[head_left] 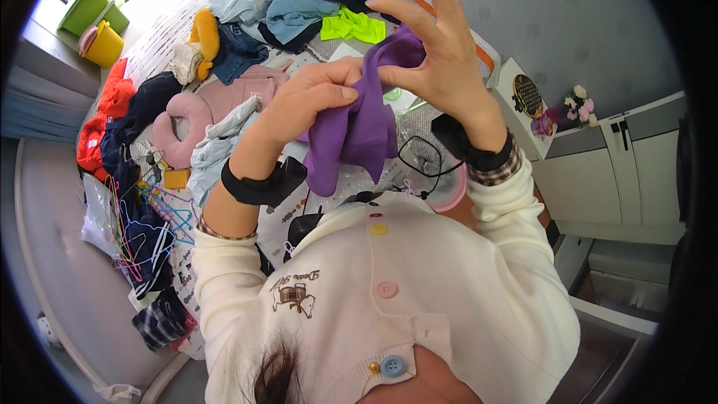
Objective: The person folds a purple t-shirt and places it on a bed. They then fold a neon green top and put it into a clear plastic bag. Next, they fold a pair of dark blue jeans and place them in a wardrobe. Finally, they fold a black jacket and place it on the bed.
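Note:
A piece of purple cloth hangs in loose folds in front of my chest, its upper part reaching up toward the right. My left hand pinches it near the top, with the thumb lying over the fabric. Beside it, my right hand has its fingers spread and curved. The right thumb touches the cloth's edge, and part of the purple fabric shows between that thumb and the forefinger. Whether the cloth is a garment I cannot tell. Black bands circle both my wrists.
Clothes are heaped across the bed, among them a neon yellow piece, blue garments and a red-orange one. A pink neck pillow and tangled hangers lie at left. A pink basin and white cabinet stand right.

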Available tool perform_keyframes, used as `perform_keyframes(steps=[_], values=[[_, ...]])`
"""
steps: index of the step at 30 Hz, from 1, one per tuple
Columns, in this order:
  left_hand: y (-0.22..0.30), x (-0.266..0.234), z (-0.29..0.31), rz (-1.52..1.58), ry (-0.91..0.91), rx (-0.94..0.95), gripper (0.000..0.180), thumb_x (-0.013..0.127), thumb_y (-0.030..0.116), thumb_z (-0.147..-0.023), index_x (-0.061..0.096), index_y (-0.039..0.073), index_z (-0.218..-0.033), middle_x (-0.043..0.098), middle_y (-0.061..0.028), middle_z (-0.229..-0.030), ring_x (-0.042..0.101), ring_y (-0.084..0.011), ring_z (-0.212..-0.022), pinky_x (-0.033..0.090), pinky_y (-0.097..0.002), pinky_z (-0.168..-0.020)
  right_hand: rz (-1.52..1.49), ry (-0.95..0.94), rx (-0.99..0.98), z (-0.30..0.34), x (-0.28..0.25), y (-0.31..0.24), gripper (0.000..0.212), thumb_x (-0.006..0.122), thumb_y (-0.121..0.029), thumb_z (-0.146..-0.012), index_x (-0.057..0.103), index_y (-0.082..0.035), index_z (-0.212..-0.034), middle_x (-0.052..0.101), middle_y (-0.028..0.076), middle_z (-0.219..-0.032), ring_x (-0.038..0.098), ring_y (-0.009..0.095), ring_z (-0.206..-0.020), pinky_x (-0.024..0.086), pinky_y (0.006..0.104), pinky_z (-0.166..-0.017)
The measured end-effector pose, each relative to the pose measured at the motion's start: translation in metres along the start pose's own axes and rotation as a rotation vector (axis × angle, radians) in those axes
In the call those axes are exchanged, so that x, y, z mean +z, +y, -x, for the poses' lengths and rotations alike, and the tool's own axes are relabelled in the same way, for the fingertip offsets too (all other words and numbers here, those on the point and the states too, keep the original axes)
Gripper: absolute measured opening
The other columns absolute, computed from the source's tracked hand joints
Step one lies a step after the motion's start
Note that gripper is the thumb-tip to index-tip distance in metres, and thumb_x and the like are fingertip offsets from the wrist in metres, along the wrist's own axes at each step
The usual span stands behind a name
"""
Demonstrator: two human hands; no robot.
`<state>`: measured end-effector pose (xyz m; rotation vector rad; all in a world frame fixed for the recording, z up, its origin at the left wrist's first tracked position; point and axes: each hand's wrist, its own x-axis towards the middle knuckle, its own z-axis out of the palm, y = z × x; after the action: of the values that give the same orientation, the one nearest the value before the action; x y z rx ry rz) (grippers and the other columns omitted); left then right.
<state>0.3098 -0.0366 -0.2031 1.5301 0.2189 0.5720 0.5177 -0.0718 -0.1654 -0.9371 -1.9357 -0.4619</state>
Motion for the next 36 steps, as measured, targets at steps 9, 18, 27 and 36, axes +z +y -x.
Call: perform_keyframes(steps=[9,18,27,36], values=[[0.011,-0.033,0.005,-0.157,0.220,-0.004,0.027,0.070,0.000,-0.075,0.051,0.004,-0.094,0.056,0.0011,-0.084,0.052,-0.0038,-0.076,0.044,-0.0176,-0.067,-0.272,-0.425,0.208,-0.046,-0.033,0.022,0.016,0.066,-0.016,-0.083,0.062,0.000,-0.081,0.056,0.001,-0.062,0.048,0.005,-0.060,0.040,0.0224,-0.054],[-0.030,-0.003,0.003,-0.289,0.504,0.356,0.057,0.073,0.005,-0.069,0.042,0.009,-0.117,0.054,-0.0077,-0.106,0.058,-0.0139,-0.092,0.046,-0.0256,-0.081,0.070,-0.387,0.109,-0.131,-0.071,-0.005,0.029,0.070,-0.013,-0.077,0.049,0.001,-0.066,0.038,0.007,-0.054,0.038,0.007,-0.054,0.034,0.0269,-0.046],[0.027,0.004,0.037,-1.308,0.798,0.673,0.022,0.064,-0.005,-0.057,0.063,0.001,-0.077,0.060,-0.0107,-0.088,0.053,-0.0257,-0.067,0.043,-0.0327,-0.056,0.310,-0.336,0.118,-0.164,-0.081,-0.012,0.028,0.070,-0.017,-0.076,0.053,0.005,-0.070,0.044,0.013,-0.056,0.041,0.016,-0.051,0.038,0.0316,-0.050],[-0.026,0.045,0.017,-1.344,0.912,0.405,0.050,0.073,0.047,-0.063,0.063,0.004,-0.088,0.057,-0.0124,-0.102,0.050,-0.0303,-0.093,0.035,-0.0436,-0.085,0.334,-0.279,0.020,-0.165,-0.052,-0.021,0.030,0.068,-0.019,-0.076,0.055,0.007,-0.072,0.049,0.023,-0.061,0.047,0.026,-0.051,0.041,0.0350,-0.052]])
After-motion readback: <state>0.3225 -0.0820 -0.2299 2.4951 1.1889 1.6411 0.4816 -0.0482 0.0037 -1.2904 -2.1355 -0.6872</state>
